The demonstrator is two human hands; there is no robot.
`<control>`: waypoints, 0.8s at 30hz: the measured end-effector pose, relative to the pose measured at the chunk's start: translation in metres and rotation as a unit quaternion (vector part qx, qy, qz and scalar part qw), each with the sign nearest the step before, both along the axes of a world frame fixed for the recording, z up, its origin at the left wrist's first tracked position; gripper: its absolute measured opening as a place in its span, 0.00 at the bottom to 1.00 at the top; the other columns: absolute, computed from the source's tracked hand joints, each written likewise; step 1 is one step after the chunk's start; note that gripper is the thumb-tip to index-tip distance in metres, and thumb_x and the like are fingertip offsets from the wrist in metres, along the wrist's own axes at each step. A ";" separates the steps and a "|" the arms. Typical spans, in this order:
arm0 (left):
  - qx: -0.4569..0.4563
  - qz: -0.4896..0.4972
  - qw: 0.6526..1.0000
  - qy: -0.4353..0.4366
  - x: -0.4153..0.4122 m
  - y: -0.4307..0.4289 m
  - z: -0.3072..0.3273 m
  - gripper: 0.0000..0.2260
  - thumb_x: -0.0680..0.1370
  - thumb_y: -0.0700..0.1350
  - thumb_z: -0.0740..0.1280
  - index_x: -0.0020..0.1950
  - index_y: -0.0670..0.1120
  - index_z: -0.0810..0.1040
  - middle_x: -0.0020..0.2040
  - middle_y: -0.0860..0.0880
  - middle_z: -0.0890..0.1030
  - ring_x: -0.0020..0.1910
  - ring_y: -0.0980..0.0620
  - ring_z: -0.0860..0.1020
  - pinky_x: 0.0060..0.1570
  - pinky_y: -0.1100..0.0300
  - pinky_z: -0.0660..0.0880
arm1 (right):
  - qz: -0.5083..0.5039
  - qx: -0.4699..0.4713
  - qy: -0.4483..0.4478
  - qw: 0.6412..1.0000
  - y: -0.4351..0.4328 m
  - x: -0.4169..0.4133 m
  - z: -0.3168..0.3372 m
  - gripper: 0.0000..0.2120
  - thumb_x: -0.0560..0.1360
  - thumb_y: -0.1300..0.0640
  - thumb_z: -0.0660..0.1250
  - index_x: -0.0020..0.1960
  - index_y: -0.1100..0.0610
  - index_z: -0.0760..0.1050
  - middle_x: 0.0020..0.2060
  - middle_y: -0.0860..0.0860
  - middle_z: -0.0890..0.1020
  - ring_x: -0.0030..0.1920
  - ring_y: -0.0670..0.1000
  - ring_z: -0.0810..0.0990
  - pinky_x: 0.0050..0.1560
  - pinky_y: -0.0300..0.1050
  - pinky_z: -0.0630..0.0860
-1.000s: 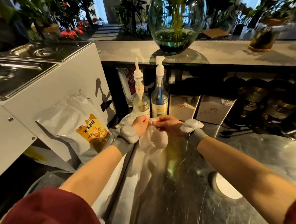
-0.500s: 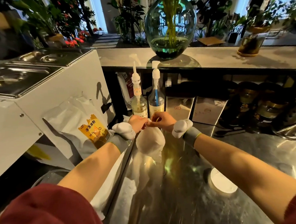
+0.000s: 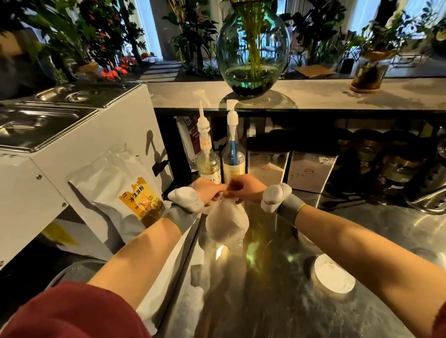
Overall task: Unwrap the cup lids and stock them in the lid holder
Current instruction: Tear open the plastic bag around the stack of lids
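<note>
A clear plastic sleeve of white cup lids (image 3: 226, 224) stands on end on the steel counter (image 3: 277, 309), its twisted top at the far end. My left hand (image 3: 209, 190) and my right hand (image 3: 246, 189) meet at that top, both pinching the wrapping; the fingertips are partly hidden behind each other. A round white opening (image 3: 334, 279) is set in the counter near my right forearm; I cannot tell whether it is the lid holder.
Two pump syrup bottles (image 3: 232, 155) stand just behind my hands. A white machine (image 3: 35, 196) with steel pans, with a powder bag (image 3: 129, 190) leaning on it, is on the left. Metal canisters (image 3: 313, 168) and tins line the back right. A glass vase (image 3: 252, 44) sits on the upper ledge.
The view has tilted upward, showing more of the vase and plants. Both hands stay pinched at the sleeve's top; the sleeve looks drawn slightly upward and tighter.
</note>
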State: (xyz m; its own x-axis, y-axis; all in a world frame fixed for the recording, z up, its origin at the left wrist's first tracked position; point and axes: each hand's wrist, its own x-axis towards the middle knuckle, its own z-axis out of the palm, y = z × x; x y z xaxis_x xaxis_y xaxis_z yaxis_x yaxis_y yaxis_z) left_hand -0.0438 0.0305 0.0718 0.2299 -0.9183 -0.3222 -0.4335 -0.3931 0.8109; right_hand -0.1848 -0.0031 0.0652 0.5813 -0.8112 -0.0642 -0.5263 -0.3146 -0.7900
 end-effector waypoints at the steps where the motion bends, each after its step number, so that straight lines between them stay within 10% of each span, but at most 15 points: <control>1: -0.005 0.011 1.000 0.003 0.004 0.000 -0.001 0.12 0.73 0.44 0.69 0.30 0.45 0.74 0.28 0.49 0.73 0.26 0.55 0.68 0.23 0.67 0.63 | 0.004 -0.006 0.004 1.000 -0.001 -0.002 0.000 0.05 0.74 0.59 0.68 0.45 0.60 0.74 0.42 0.56 0.77 0.42 0.52 0.78 0.46 0.44 0.80; 7: -0.003 0.045 0.999 -0.002 0.011 0.002 -0.006 0.16 0.76 0.39 0.65 0.27 0.44 0.70 0.12 0.53 0.71 0.11 0.61 0.67 0.13 0.75 0.58 | -0.029 0.072 -0.040 0.996 -0.002 -0.011 0.000 0.10 0.74 0.61 0.67 0.36 0.54 0.70 0.35 0.48 0.76 0.36 0.46 0.77 0.38 0.36 0.78; 15: 0.001 -0.011 0.999 -0.050 0.000 0.000 0.003 0.15 0.75 0.41 0.65 0.28 0.44 0.71 0.21 0.51 0.74 0.24 0.55 0.69 0.22 0.68 0.64 | -0.036 -0.044 0.030 0.998 0.002 -0.003 -0.002 0.19 0.72 0.56 0.70 0.59 0.62 0.72 0.55 0.60 0.79 0.51 0.56 0.79 0.52 0.49 0.80; 20: -0.026 0.036 0.998 -0.054 0.010 -0.001 -0.005 0.15 0.77 0.41 0.65 0.30 0.41 0.69 0.29 0.44 0.69 0.23 0.52 0.66 0.19 0.67 0.60 | -0.042 0.109 -0.123 0.985 0.000 -0.015 0.006 0.03 0.79 0.61 0.59 0.47 0.59 0.70 0.44 0.58 0.77 0.37 0.51 0.79 0.30 0.35 0.79; 24: -0.006 0.027 0.999 -0.039 0.005 -0.006 0.008 0.16 0.79 0.42 0.61 0.30 0.45 0.67 0.30 0.48 0.70 0.15 0.59 0.71 0.11 0.72 0.63 | -0.132 0.219 -0.248 0.934 -0.002 -0.013 0.010 0.13 0.79 0.66 0.54 0.38 0.55 0.68 0.38 0.52 0.73 0.37 0.50 0.76 0.28 0.38 0.81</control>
